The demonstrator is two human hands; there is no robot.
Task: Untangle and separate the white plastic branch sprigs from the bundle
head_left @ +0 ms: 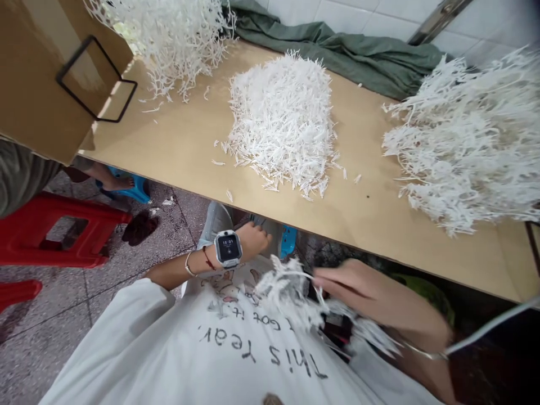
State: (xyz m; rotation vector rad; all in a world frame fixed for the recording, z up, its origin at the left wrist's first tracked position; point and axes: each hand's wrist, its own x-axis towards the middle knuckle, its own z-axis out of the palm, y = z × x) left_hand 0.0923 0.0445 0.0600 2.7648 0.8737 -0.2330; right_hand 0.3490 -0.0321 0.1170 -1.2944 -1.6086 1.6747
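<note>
Below the surface (pixel 181 152) edge, our right hand (pixel 358 289) pinches a white plastic sprue cluster (pixel 291 295) lying crosswise toward our curled, empty-looking left hand (pixel 253 239).

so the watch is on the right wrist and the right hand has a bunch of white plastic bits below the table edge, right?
Not quite: in the head view the watch is on the left wrist. The right hand does hold the bunch of white plastic bits below the table edge.

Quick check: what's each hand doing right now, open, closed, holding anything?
Left hand: below the table edge, fingers hidden; cannot tell.
Right hand: blurred, closed on a white plastic bunch.
</note>
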